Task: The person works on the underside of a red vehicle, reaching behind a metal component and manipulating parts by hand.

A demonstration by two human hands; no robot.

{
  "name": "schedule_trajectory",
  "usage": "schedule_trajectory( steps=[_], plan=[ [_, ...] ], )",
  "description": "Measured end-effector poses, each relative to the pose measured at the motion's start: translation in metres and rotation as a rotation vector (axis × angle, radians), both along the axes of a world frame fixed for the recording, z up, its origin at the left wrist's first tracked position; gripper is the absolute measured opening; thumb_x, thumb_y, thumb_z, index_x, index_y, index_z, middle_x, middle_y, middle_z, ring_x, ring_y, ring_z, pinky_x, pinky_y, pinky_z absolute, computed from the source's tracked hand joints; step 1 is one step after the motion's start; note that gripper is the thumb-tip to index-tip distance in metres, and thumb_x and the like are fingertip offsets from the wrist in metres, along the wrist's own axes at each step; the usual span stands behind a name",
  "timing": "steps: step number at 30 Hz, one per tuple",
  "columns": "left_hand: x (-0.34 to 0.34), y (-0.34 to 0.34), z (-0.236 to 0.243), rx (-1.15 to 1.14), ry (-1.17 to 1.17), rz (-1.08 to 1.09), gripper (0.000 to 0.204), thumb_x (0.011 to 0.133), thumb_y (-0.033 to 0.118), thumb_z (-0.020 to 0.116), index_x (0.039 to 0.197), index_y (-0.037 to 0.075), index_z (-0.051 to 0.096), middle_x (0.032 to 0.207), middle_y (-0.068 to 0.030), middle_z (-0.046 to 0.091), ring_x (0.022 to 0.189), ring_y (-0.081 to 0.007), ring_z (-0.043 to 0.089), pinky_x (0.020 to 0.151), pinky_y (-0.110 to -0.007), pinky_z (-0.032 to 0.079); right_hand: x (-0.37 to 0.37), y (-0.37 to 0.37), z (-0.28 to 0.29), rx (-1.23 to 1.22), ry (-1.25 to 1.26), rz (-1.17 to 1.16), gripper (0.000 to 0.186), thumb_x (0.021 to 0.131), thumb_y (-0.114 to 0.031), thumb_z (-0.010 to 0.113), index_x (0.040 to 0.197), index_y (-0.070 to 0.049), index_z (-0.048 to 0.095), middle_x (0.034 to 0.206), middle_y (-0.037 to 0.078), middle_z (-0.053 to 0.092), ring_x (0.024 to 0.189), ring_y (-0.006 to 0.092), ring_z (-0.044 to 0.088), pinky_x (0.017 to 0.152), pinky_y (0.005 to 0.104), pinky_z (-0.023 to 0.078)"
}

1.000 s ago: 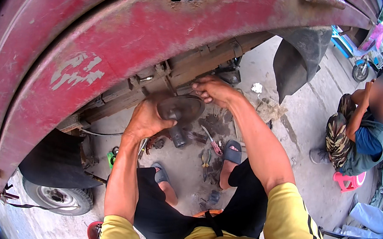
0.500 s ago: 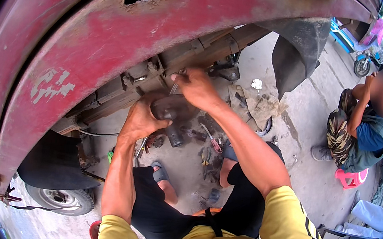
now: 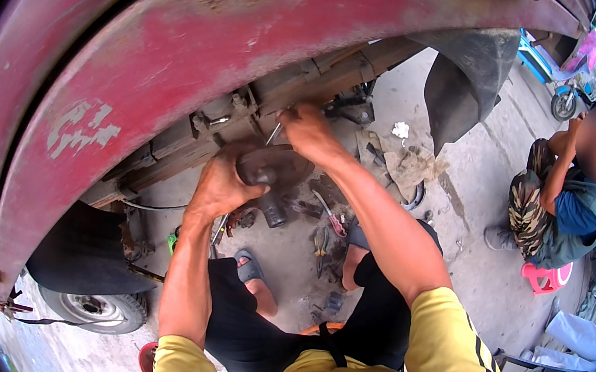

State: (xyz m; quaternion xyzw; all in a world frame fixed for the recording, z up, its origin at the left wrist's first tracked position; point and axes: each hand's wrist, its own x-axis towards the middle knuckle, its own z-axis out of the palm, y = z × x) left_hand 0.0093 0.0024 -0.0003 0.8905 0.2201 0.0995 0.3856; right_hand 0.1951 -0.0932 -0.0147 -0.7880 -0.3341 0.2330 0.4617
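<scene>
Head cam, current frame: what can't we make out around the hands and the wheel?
All in the head view:
- Left hand: most fingers hidden behind the hand itself and the dark round part; grip unclear.
- Right hand: fingertips blurred.
- Thin metal tool: upper end covered by the right hand; type unclear.
- Wheel: top hidden by the black flap.

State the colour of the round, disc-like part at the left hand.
The disc-like part is dark greyish brown, showing best in the head view.
</scene>
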Motion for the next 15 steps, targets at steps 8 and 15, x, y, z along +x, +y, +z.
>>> schedule_trajectory(
  steps=[8,15],
  plan=[
    [0.001,0.000,0.005,-0.002,0.008,-0.030,0.074,0.060,0.012,0.089,0.126,-0.007,0.060,0.109,-0.0186,0.072,0.100,-0.0243,0.069,0.093,-0.035,0.052,-0.041,-0.009,0.029,0.073,-0.344,0.075,0.037,0.099,-0.030,0.054,0.097,0.006,0.061,0.093,0.033,0.066,0.089,0.0508,0.063,0.080,0.0555,0.049],
    [0.001,-0.002,0.007,-0.017,0.016,-0.015,0.077,0.061,0.012,0.089,0.128,-0.008,0.058,0.109,-0.0183,0.072,0.100,-0.0234,0.068,0.093,-0.035,0.052,-0.031,0.005,0.034,0.005,-0.219,0.108,0.038,0.100,-0.031,0.053,0.100,0.006,0.063,0.093,0.031,0.067,0.092,0.0514,0.063,0.085,0.0548,0.049]
  ],
)
